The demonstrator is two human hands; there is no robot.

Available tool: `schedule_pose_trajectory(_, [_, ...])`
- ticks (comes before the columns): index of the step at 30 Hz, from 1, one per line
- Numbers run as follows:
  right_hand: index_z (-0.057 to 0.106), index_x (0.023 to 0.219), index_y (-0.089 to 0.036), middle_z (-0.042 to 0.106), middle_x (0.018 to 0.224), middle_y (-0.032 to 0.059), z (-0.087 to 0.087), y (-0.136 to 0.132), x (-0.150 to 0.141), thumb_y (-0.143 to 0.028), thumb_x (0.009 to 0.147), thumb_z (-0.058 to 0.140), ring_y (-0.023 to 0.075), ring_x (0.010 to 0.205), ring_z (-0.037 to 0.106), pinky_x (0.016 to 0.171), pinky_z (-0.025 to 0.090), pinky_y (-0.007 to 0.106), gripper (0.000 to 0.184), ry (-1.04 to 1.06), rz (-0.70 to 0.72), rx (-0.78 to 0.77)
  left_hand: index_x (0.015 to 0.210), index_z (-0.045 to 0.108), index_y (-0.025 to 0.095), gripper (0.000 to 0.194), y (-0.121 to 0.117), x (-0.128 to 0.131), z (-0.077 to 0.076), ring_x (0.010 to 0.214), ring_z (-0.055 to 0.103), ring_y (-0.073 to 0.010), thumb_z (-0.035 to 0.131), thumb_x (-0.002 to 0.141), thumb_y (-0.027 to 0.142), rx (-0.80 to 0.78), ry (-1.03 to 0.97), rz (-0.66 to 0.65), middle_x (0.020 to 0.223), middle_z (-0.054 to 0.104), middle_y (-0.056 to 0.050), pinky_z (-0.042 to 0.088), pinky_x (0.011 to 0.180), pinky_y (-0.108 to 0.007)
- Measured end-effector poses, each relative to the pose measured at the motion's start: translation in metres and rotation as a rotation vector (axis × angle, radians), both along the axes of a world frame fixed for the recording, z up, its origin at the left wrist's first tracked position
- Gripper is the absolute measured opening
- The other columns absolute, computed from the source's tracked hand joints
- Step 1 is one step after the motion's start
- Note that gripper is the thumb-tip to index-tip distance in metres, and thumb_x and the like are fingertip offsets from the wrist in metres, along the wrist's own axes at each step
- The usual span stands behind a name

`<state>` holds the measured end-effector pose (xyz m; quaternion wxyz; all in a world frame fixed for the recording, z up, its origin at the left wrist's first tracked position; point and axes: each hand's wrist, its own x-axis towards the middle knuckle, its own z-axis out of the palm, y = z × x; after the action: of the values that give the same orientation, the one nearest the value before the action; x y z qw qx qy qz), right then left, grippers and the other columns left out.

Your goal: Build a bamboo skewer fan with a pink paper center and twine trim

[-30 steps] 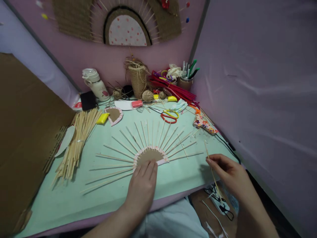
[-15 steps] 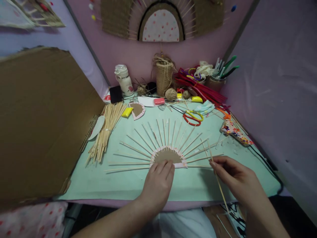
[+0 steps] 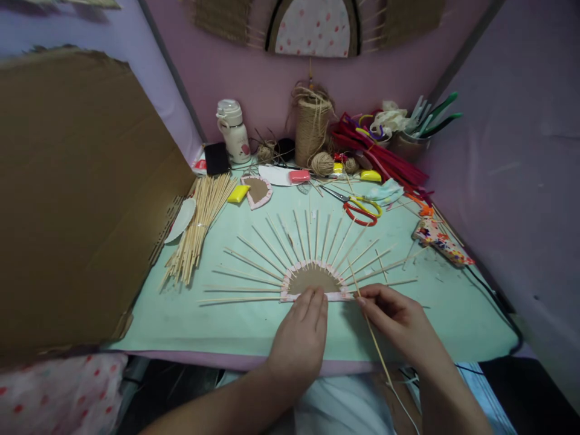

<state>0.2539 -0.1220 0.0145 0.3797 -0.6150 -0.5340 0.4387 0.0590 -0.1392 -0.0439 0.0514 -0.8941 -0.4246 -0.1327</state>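
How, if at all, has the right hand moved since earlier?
Yes: against the red-and-yellow-handled metal scissors, the right hand moved left, towards the brown cardboard half-disc.

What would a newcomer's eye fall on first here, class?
Likely the cardboard half-disc on the table, thin sticks fanning from its curved edge, the left hand at its straight side. Just to its right, the right hand pinches a loose stick. Behind lie red-and-yellow-handled scissors.

Hands (image 3: 299, 331) at stick-fringed cardboard half-disc (image 3: 313, 277)
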Motion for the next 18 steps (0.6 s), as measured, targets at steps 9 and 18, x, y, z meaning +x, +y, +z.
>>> schedule_pose_trajectory(9, [0.066, 0.075, -0.018, 0.051, 0.056, -0.0021, -0.004, -0.007, -0.007, -0.056, 0.073, 0.066, 0.0110, 0.051, 0.043, 0.046, 0.035, 0.022, 0.038, 0.075, -0.083, -0.085, 0.131, 0.054, 0.003, 0.045, 0.000, -0.003, -0.007, 0.128, 0.050, -0.0263, 0.035, 0.090, 0.008, 0.031, -0.158, -0.032, 0.137, 0.057, -0.015, 0.040, 0.108, -0.037])
schedule_pose_trajectory(18, [0.067, 0.075, -0.019, 0.056, 0.060, -0.0006, -0.022, -0.013, -0.004, -0.051, 0.073, 0.070, 0.0115, 0.054, 0.047, 0.048, 0.037, 0.021, 0.032, 0.144, -0.111, -0.045, 0.119, 0.060, 0.004, 0.034, -0.002, -0.009, 0.002, 0.128, 0.050, -0.0262, 0.043, 0.090, 0.007, 0.007, -0.380, -0.131, 0.125, 0.064, -0.017, 0.046, 0.104, -0.041])
